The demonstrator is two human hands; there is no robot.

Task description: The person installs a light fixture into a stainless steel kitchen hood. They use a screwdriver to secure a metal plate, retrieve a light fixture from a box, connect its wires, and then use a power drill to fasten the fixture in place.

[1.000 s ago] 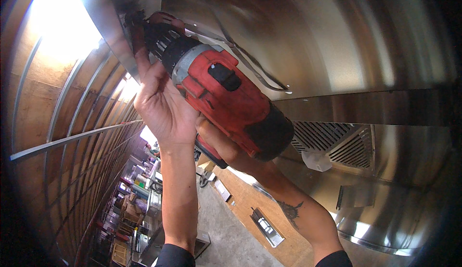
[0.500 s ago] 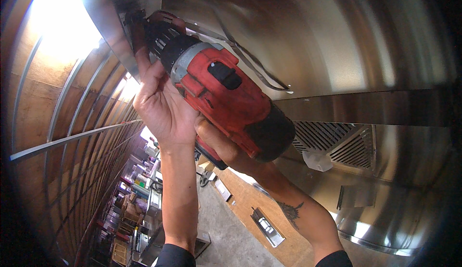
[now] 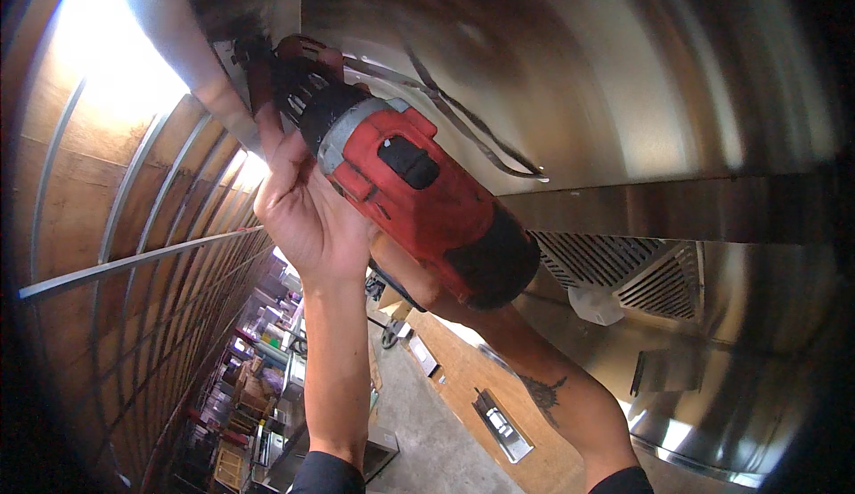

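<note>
While the red and black power drill points up at the stainless steel panel, the left hand lies open against its front, fingers stretched toward the chuck. The right hand sits beneath the drill body, mostly hidden, wrapped round its grip.

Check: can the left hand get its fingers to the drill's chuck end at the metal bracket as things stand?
Probably yes. The left hand is already raised beside the red drill, its fingers reaching up along the dark chuck to the bracket. Nothing sits between them; actual contact at the tip is hard to make out.
</note>
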